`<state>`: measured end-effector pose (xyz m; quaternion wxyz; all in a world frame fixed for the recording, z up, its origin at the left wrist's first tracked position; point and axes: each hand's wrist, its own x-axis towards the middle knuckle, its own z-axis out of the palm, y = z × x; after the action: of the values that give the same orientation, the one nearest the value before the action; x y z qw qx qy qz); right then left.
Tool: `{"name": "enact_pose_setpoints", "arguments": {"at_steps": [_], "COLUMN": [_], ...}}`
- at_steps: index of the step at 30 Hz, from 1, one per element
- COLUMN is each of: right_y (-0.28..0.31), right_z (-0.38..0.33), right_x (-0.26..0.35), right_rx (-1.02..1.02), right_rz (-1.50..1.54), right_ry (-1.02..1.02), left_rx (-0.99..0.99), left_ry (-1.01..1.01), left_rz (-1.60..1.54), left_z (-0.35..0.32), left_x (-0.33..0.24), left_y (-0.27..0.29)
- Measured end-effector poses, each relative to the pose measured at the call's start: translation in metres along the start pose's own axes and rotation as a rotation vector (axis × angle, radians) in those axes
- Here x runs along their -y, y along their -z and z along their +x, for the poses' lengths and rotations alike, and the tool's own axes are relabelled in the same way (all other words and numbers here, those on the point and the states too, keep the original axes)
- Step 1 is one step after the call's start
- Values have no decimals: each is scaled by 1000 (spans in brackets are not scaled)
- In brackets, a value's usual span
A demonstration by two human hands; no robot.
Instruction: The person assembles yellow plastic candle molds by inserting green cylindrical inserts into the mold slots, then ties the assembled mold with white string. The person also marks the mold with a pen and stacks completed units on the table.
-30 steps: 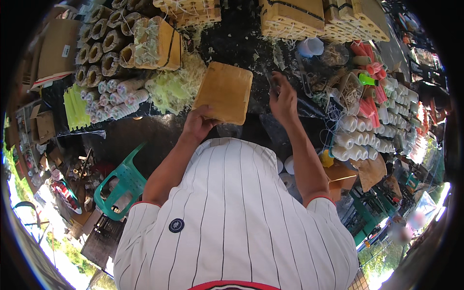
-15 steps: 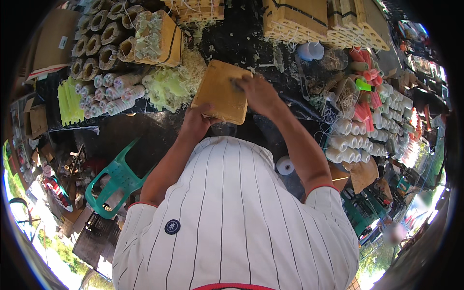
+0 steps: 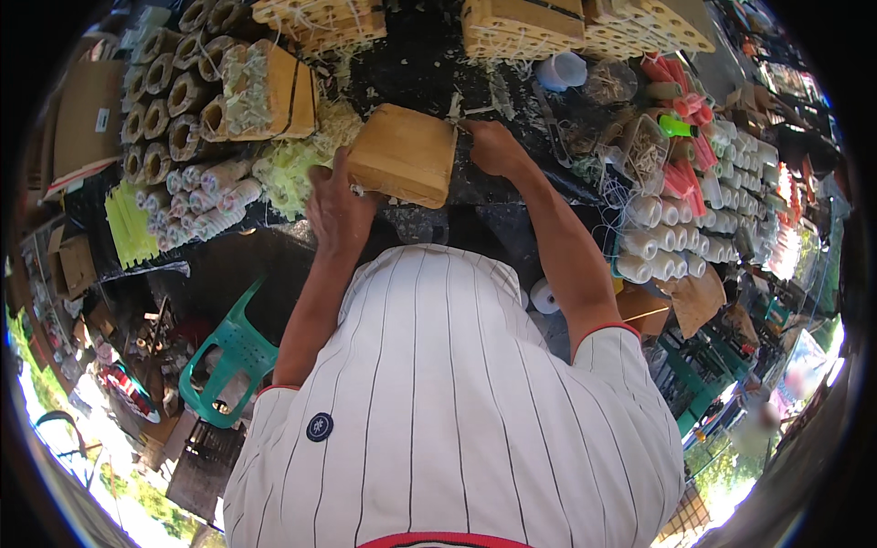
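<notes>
A yellowish-brown rectangular block [image 3: 402, 151] lies at the near edge of the dark work surface, its near side face showing. At its left edge is my left hand [image 3: 340, 208], fingers stretched and apart, appearing to touch the block's side without wrapping round it. My right hand [image 3: 498, 148] is closed just off the block's upper right corner, with the index finger toward that corner. Whatever it holds is small and hidden by the fingers. Pale yellow-green shavings [image 3: 297, 169] are heaped left of the block.
Hexagonal tubes [image 3: 187, 91] and a strapped block [image 3: 294, 99] stand at far left, above wrapped rolls [image 3: 215, 192]. Far back are blocks with round holes [image 3: 521, 41]. White rolls [image 3: 662, 239], a translucent cup [image 3: 561, 70] and a green bottle [image 3: 676, 126] lie right. A green chair [image 3: 228, 361] stands lower left.
The block has tipped so its near side shows. My left hand has loosened from its lower left corner and spread its fingers; my right hand has moved off its top face to the right.
</notes>
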<state>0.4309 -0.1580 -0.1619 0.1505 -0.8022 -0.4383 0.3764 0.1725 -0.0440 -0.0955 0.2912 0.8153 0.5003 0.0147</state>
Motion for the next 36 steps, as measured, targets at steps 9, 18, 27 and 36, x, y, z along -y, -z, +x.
{"name": "enact_pose_setpoints", "arguments": {"at_steps": [9, 18, 27, 36], "right_y": [-58, 36, 13, -34], "right_z": [-64, -104, -54, -80], "right_x": [55, 87, 85, 103], "right_rx": [-573, -525, -253, -269], "right_rz": [536, 489, 86, -199], "right_ry": [50, 299, 124, 177], "left_rx": [294, 155, 40, 89], "left_ry": [-967, -528, -300, 442], "left_rz": [425, 107, -141, -1325], "left_z": [69, 50, 26, 39], "left_x": [-54, -74, -57, -17], "left_y": [4, 17, 30, -18]}}
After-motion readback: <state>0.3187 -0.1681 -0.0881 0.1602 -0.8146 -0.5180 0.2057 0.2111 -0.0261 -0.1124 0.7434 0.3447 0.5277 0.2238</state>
